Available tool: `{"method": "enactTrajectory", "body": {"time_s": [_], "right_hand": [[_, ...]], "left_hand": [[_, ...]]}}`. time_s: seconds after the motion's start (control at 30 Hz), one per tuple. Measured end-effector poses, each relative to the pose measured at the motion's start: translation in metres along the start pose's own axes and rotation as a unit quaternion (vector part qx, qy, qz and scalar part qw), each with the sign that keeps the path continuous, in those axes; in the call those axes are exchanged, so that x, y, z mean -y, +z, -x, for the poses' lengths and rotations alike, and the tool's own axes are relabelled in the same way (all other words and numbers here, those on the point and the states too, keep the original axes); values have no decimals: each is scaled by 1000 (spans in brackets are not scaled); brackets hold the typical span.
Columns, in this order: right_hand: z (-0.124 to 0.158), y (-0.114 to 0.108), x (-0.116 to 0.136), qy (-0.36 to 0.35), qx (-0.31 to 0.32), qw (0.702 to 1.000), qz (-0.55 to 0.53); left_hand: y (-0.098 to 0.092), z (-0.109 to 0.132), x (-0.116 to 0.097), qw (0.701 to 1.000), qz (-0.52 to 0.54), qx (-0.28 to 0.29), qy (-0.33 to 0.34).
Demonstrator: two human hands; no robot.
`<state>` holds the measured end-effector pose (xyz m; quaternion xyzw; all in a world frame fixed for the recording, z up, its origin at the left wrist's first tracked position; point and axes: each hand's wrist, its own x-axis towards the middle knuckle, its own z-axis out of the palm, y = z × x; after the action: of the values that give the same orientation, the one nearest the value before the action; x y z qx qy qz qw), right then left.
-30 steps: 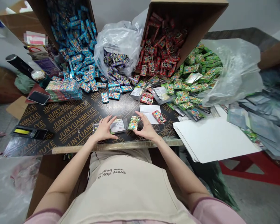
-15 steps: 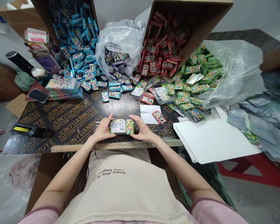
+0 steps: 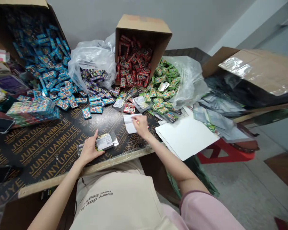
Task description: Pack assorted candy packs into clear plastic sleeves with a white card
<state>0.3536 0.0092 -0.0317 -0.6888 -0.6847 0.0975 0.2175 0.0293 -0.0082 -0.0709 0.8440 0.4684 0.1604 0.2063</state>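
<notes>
My left hand [image 3: 89,148] has its thumb and fingers around the left end of a flat pack with a grey-white printed label [image 3: 104,141], which lies on the dark plywood table. Clear film sticks out past the pack's right end. My right hand [image 3: 140,125] is over a folded white paper [image 3: 130,123], fingers closed on a small red printed box [image 3: 148,127]. Most of that box is hidden by the hand; only bits of colour show. Just beyond the paper lie more small red boxes [image 3: 129,108].
Blue boxes [image 3: 67,92] spill from a carton at left. Purple boxes [image 3: 93,76] sit in a clear bag, red ones in a tipped carton [image 3: 144,24], green ones [image 3: 166,80] in another bag. White sheets [image 3: 187,134] overhang the front edge. A phone [image 3: 1,124] and wrapped stack [image 3: 33,110] are left.
My right hand has left the pack and moved right to the red box on the paper. The green box at the pack's right end no longer shows. The view has swung right.
</notes>
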Motion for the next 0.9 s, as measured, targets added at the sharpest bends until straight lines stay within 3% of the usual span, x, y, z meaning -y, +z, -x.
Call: {"method": "enactTrajectory", "body": {"time_s": [0.07,0.13,0.27,0.37,0.5,0.63,0.8,0.9], "right_hand": [[-21,-11,-34,69,-5,992,103],[-38,-19,-66,73,-15,987,145],[-71,-18,-107,-35,-20,973,227],[-100,0,-116,-99,1,969,225],[-128,39,-91,-166,-8,973,158],[-123,63,-43,-212,51,968,121],[-66,54,21,-221,65,973,-25],[-15,54,58,-103,35,963,-248]], "left_hand": [[6,2,2,999,-35,3,14],[9,4,2,999,-49,-2,22],[10,3,-1,998,-57,-4,28],[7,2,-4,998,-58,4,18],[3,5,-6,998,-58,17,-1],[-1,9,-12,996,-77,40,-27],[-7,-5,-21,996,-62,54,-41],[-13,-21,-24,991,25,-49,-124]]}}
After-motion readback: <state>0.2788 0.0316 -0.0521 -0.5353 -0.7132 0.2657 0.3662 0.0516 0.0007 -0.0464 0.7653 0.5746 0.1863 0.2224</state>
